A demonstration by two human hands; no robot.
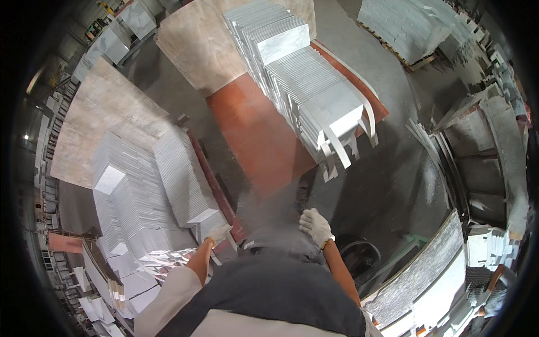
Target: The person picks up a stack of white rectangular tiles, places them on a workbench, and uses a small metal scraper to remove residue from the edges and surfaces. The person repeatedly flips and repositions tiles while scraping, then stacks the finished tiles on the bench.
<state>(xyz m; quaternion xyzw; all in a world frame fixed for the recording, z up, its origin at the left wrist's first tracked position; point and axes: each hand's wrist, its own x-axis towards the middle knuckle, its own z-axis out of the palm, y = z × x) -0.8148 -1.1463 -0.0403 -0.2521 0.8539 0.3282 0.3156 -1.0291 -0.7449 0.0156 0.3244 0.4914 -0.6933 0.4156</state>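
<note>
My left hand [218,233], in a pale work glove, is beside the near end of a long row of thin white-grey slabs [185,177] standing on edge. Its fingers look stretched out and hold nothing that I can see. My right hand [316,227], gloved the same way, hangs over the dark floor with its fingers curled in; nothing shows in it. Ahead, a second row of upright slabs [317,81] rests along a red-brown board [252,132], apart from both hands. Pale strips [336,147] stick out at its near end.
Large plywood sheets [101,118] stand behind the left slabs. Wrapped pallet loads [404,28] are at the far right. A metal-framed bin [477,163] and a big speckled slab [418,269] stand to the right. A dark hoop-like thing [362,254] lies near my right forearm.
</note>
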